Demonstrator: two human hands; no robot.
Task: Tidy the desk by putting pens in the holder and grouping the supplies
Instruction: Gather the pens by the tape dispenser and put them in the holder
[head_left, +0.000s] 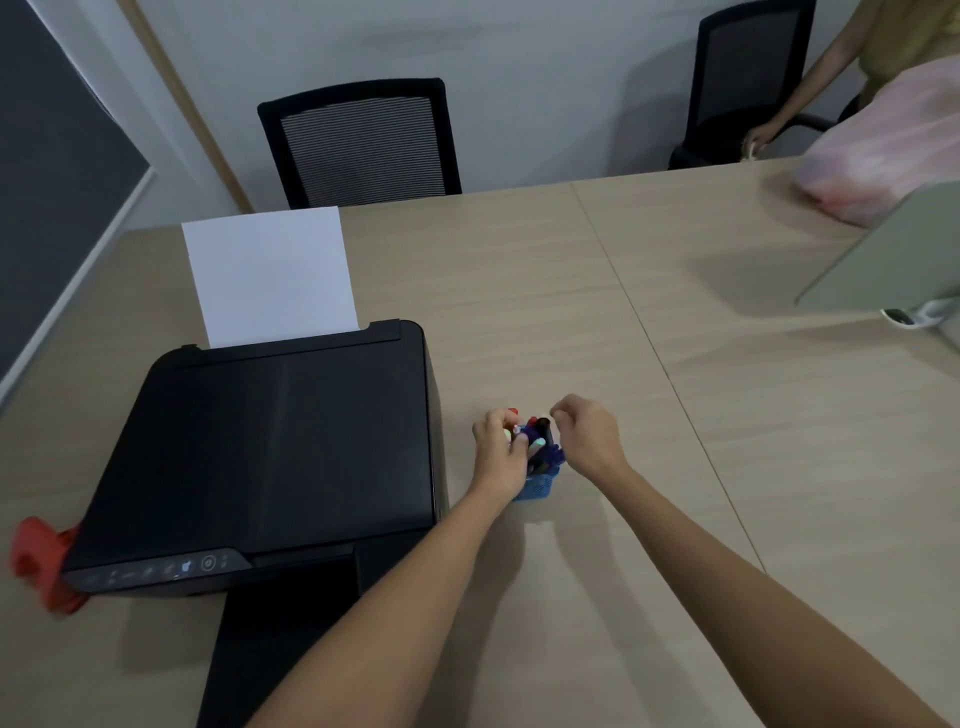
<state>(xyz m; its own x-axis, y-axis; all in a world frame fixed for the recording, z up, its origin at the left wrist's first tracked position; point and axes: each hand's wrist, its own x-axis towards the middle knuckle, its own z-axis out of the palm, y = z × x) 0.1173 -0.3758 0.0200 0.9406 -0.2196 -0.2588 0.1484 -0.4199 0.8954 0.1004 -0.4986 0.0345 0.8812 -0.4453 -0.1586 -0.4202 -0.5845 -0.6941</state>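
A small blue mesh pen holder (540, 486) stands on the wooden desk just right of the printer. Several pens and markers (537, 441) stick up out of it, among them a black one and a pale green-capped one. My left hand (501, 452) wraps around the holder's left side, its fingers among the pen tops. My right hand (589, 434) hovers at the holder's right, fingers curled loosely, with nothing visible in them. The hands hide most of the holder.
A black printer (270, 452) with a white sheet (270, 275) in its feeder sits to the left. A red object (39, 558) lies behind its left corner. At the far right are a tilted grey panel (893, 260), a pink bag (883, 150), another person's arm and two black chairs.
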